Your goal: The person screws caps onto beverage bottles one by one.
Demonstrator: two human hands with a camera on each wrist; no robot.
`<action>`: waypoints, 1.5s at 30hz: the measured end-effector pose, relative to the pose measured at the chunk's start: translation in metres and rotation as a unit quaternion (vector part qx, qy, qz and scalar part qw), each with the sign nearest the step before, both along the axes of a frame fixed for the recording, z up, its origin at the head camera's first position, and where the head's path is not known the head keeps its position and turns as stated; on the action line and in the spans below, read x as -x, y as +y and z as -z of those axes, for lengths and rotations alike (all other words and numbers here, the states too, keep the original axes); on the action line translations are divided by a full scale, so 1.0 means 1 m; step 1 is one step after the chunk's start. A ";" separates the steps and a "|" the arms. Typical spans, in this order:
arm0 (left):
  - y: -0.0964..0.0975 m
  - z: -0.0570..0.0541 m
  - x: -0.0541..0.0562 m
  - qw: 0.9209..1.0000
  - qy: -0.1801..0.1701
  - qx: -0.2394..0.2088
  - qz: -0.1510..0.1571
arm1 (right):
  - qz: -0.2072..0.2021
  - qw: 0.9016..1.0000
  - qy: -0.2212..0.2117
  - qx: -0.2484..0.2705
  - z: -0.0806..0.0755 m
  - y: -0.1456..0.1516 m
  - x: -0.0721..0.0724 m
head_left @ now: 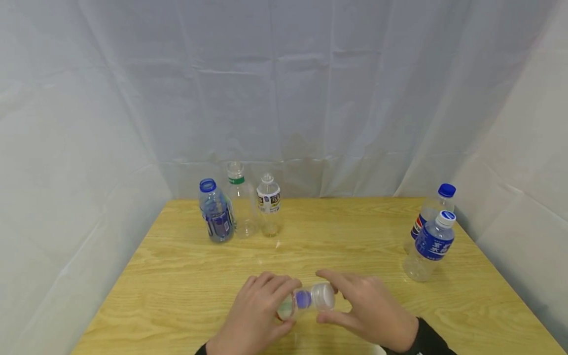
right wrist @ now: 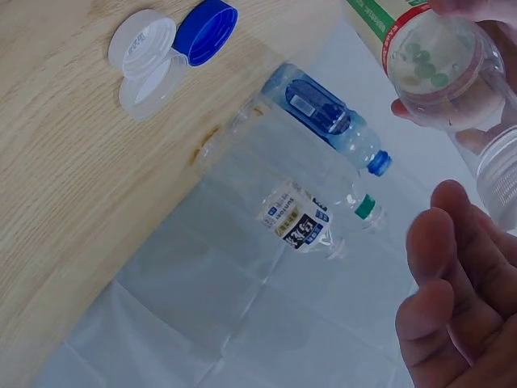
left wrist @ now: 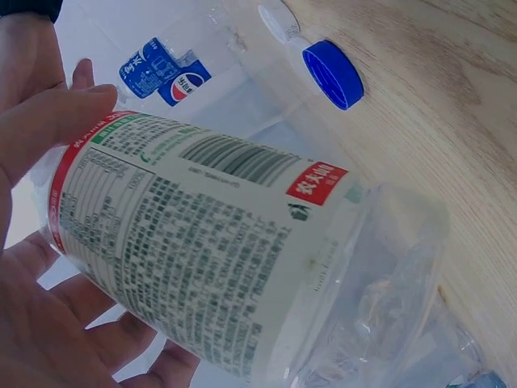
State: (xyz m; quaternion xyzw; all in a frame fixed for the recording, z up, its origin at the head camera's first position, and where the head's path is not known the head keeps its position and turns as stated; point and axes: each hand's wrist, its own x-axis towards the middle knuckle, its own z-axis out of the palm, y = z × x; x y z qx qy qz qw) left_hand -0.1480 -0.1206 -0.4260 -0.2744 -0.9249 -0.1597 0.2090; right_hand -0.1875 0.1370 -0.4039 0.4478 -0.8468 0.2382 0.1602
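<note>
My left hand (head_left: 262,305) grips a clear plastic bottle (left wrist: 210,242) round its body, which carries a white, red and green label. The bottle lies tilted sideways above the table, its neck towards the right. At its end is a translucent ridged piece (head_left: 327,297); I cannot tell whether this is a cap or the bare mouth. My right hand (head_left: 368,305) is beside that end, thumb and fingers spread apart on either side of it. In the right wrist view the fingers (right wrist: 432,246) look apart from the bottle. Loose on the table behind it are a blue cap (right wrist: 206,32), a white cap (right wrist: 141,40) and a clear cap (right wrist: 153,85).
Back left on the wooden table (head_left: 337,246) stand a blue bottle (head_left: 219,224), a green-banded clear bottle (head_left: 244,212) and a white-labelled bottle (head_left: 268,202), all uncapped. At the right stand a blue-capped bottle (head_left: 443,197) and a white-capped bottle (head_left: 432,246). White sheeting (head_left: 301,98) surrounds the table.
</note>
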 end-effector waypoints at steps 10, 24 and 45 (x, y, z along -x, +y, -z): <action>-0.002 0.001 0.001 1.000 -0.013 -0.007 0.002 | -0.073 0.996 0.055 0.012 -0.003 0.005 0.002; 0.000 0.002 0.000 1.000 0.020 -0.013 0.001 | -0.052 0.998 0.038 0.026 0.001 0.001 0.000; 0.008 -0.001 0.004 0.999 0.039 -0.030 0.003 | -0.020 0.995 -0.026 0.098 -0.003 -0.001 -0.004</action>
